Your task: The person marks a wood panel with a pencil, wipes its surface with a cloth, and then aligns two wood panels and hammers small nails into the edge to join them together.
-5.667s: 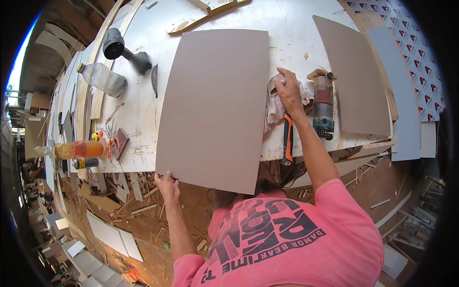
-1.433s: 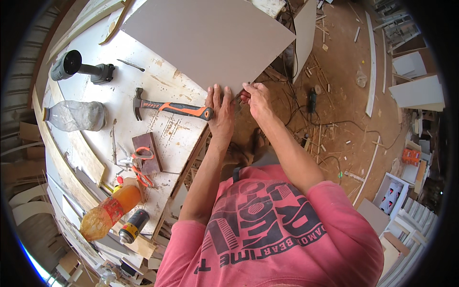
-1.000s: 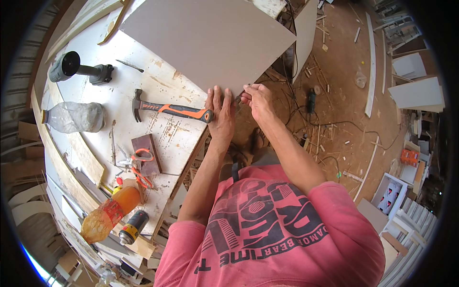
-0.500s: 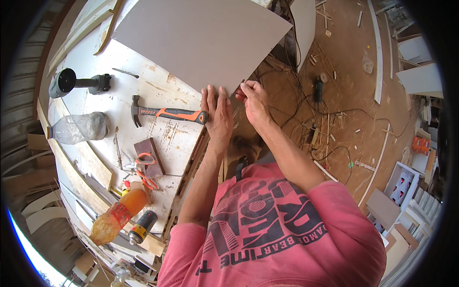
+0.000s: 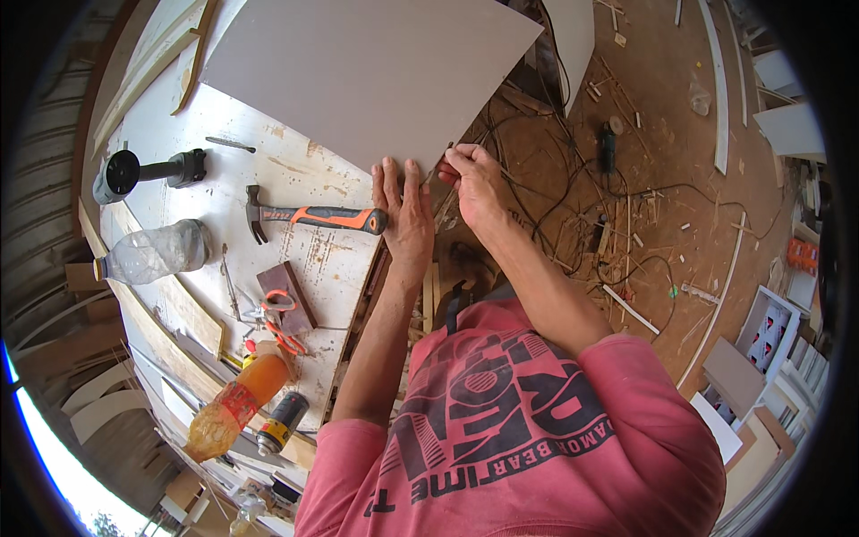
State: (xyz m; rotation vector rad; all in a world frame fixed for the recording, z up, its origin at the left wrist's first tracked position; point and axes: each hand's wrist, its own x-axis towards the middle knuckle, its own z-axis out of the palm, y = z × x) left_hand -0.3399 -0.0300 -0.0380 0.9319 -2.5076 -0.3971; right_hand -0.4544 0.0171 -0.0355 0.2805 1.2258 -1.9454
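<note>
A large flat grey board [image 5: 376, 80] lies on the white worktable, one corner pointing toward me. My left hand [image 5: 405, 210] rests at that near corner, fingers stretched out and their tips on the board. Just right of it, my right hand [image 5: 477, 183] is closed in a pinch against the board's right edge. A small dark tip shows above its fingers; I cannot make out what it belongs to. Touching the left hand's outer side is the handle end of a claw hammer [image 5: 313, 217] with an orange and black grip, lying on the table.
Left on the worktable [image 5: 304, 255] are a black tool [image 5: 161, 168], a clear bottle [image 5: 157, 251], orange-handled scissors [image 5: 280, 302], a dark block [image 5: 291, 300], an orange-filled bottle [image 5: 237, 407] and a spray can [image 5: 283, 422]. Cables [image 5: 555, 179] and wood scraps litter the brown floor at right.
The whole view has shifted slightly. Both hands keep nearly the same places at the board's corner and edge, the right one still pinching.
</note>
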